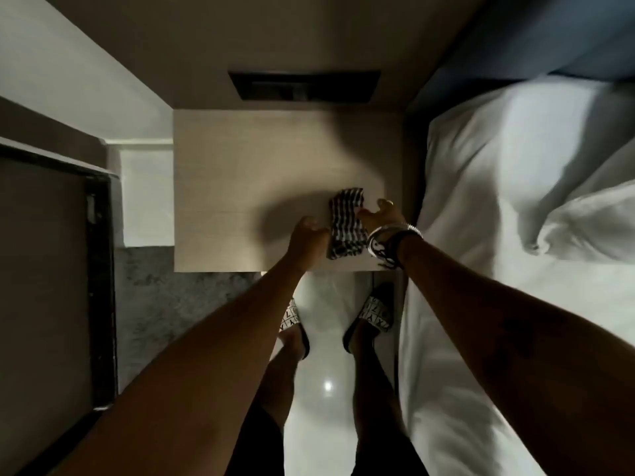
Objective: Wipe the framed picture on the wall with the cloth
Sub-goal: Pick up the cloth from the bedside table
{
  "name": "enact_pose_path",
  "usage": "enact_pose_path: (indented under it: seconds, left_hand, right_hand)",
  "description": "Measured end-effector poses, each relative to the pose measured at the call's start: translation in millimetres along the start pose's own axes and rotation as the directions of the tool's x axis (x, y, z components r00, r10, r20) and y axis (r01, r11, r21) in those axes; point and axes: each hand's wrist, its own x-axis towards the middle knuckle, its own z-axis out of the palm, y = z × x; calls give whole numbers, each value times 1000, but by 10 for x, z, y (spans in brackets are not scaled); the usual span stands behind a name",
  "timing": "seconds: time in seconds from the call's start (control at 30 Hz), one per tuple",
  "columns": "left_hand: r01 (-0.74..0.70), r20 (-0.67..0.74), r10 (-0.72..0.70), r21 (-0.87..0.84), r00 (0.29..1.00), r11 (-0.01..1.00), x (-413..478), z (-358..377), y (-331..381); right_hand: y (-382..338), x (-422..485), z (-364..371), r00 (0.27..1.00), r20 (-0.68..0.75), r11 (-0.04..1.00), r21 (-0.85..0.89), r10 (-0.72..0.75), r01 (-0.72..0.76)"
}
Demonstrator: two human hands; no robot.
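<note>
A black-and-white checked cloth (346,223) lies folded on the near right part of a light wooden bedside table (240,187). My left hand (307,237) has its fingers curled against the cloth's left edge. My right hand (378,214), with bracelets on the wrist, pinches the cloth's right edge with the thumb on top. A dark rectangular frame (304,85) sits on the beige wall beyond the table, seen steeply from above; its picture cannot be made out.
A bed with white sheets and pillow (515,201) runs along the right, touching the table's side. A dark door frame (99,269) stands at the left. My feet in patterned slippers (374,316) stand on the glossy white floor before the table.
</note>
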Motion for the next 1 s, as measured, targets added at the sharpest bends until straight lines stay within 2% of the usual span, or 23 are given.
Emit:
enact_pose_path:
  seconds: [0.17, 0.3, 0.37, 0.43, 0.53, 0.6, 0.7, 0.83, 0.9, 1.0]
  left_hand:
    - [8, 55, 2, -180, 998, 984, 598, 308, -42]
    - [38, 125, -1, -293, 992, 956, 632, 446, -73]
    - [74, 174, -16, -330, 985, 941, 642, 464, -131]
    - [84, 209, -9, -348, 978, 934, 529, 439, -150]
    - [107, 244, -13, -375, 970, 921, 170, 270, 28]
    - [77, 271, 26, -364, 962, 928, -50, 130, 217]
    - [-9, 271, 109, -344, 956, 939, -432, -104, 629]
    - [-107, 321, 226, -348, 920, 931, -1131, -461, 1421]
    - [-181, 315, 295, -344, 902, 921, -1578, -640, 1843]
    - [-300, 293, 391, -309, 873, 902, -2272, -873, 2507]
  right_hand:
    - [158, 477, 157, 996, 49, 997, 19, 77, -78]
    - [307, 509, 342, 998, 11, 983, 171, 62, -63]
    - [304, 464, 329, 994, 84, 969, 233, 68, -86]
    - [283, 322, 252, 972, 207, 939, 300, 112, -172]
    - [212, 163, 118, 955, 280, 936, 301, 95, -181]
    - [68, -35, -12, 937, 344, 908, 369, 65, -199]
    - [-254, -424, -274, 895, 445, 822, 519, -27, -233]
    - [-856, -1043, -763, 816, 508, 700, 687, -274, -193]
    - [-1214, -1422, -1062, 782, 481, 651, 748, -396, -130]
    - [-1803, -2032, -1583, 786, 350, 609, 792, -509, 43]
